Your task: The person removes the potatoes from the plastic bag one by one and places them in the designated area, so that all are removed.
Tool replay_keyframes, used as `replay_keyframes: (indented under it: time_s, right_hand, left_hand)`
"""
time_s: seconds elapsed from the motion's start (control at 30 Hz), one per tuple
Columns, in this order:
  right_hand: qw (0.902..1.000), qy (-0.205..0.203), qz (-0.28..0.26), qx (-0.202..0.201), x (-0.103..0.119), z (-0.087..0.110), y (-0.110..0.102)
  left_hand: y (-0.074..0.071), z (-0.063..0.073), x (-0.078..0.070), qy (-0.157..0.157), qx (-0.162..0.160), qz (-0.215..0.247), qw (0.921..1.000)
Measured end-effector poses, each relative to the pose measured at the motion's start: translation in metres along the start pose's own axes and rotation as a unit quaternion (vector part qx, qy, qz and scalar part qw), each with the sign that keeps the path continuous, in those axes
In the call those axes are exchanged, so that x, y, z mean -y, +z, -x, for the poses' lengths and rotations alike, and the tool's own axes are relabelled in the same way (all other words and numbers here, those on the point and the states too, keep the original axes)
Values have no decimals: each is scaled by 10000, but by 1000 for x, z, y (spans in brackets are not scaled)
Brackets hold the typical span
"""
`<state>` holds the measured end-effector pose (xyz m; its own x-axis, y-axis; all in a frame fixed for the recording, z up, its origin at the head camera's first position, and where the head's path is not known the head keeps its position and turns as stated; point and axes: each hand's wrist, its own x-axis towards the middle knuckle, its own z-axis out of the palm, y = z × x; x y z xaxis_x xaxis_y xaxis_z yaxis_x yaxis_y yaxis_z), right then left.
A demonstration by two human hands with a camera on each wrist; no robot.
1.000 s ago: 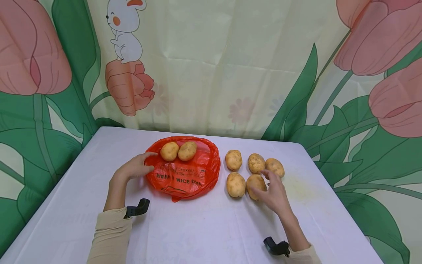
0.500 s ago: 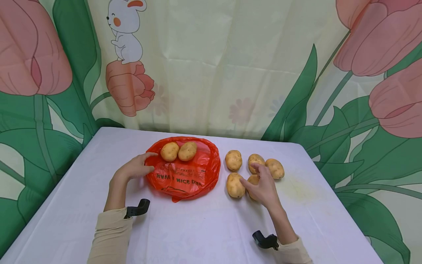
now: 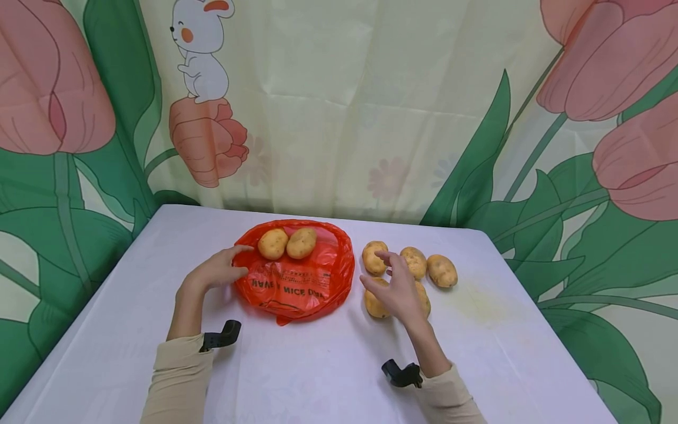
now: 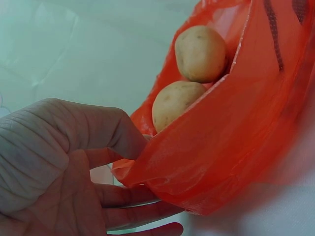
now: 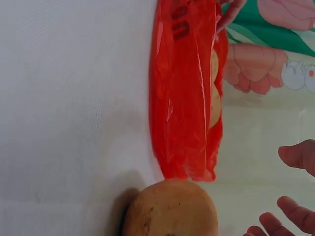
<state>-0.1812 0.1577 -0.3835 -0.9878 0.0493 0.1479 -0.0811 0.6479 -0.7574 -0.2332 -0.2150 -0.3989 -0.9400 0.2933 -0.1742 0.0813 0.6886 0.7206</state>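
Note:
A red plastic bag (image 3: 296, 288) with printed lettering lies spread on the table, its mouth turned up. Two potatoes (image 3: 286, 243) rest inside near its far side. My left hand (image 3: 219, 271) is at the bag's left rim; in the left wrist view its thumb and index finger pinch the edge of the plastic. To the right of the bag, my right hand (image 3: 399, 291) is held over a group of loose potatoes (image 3: 442, 271), fingers parted and nothing between them. It partly covers the near-left potato (image 3: 376, 299) and the one (image 3: 422, 299) beside it.
A white cloth covers the table (image 3: 296, 371). Behind it hangs a curtain (image 3: 328, 118) printed with tulips and a rabbit. Each wrist carries a black camera mount, as on the right wrist (image 3: 401, 374).
My right hand has moved left from over the near-right potato to over the near-left one. My left hand, the bag and its two potatoes have stayed in place.

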Motion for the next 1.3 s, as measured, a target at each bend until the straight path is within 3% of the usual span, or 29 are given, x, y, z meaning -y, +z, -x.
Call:
replay_keyframes:
  time_s: [0.2, 0.53, 0.73, 1.03, 1.3]
  right_hand:
    - [9998, -71, -163, 69, 10, -5, 14]
    - [9974, -548, -428, 209, 20, -15, 38]
    - [9967, -377, -610, 381, 27, -18, 53]
    - [9956, -715, -361, 492, 32, -26, 70]
    - [9955, -641, -176, 682, 36, -34, 82]
  left_hand:
    - [0, 1, -1, -5, 2, -31, 10000]
    - [0, 2, -2, 17, -25, -112, 9999]
    - [0, 2, 0, 49, -52, -133, 9999]
    - [0, 0, 1, 67, -67, -109, 9999]
    - [0, 1, 1, 107, -59, -70, 9999]
